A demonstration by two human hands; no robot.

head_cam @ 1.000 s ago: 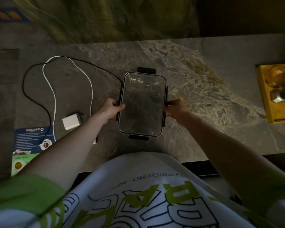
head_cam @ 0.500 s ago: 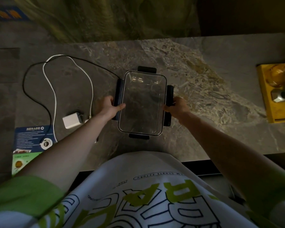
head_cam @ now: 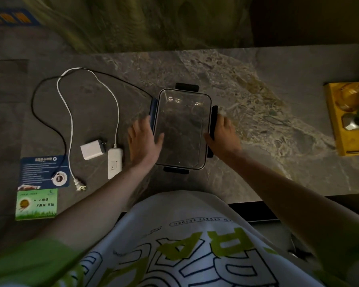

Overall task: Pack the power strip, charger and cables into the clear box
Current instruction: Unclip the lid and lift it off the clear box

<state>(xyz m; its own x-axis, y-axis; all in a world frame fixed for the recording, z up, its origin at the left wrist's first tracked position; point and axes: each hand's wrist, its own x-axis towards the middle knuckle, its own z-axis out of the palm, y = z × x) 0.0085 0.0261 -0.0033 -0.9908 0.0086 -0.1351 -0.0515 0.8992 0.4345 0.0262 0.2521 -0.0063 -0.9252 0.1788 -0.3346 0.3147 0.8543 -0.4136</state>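
Observation:
The clear box lies at the table's middle with its lid on and dark latches on all four sides. Both long side latches stand flipped outward. My left hand is spread flat beside the left latch, its thumb resting on the lid's edge. My right hand pinches the right latch between thumb and fingers. Left of the box are a white charger, a small white power strip whose white cable loops back to its plug, and a black cable ending at a round white puck.
A blue card and a green card lie at the front left, under the puck and cable ends. A yellow tray with glassware stands at the right edge. The table's front edge runs just before my body.
The two side latches have swung outward from the box. My left hand let go of its latch and spread open. My left arm shifted, uncovering the power strip.

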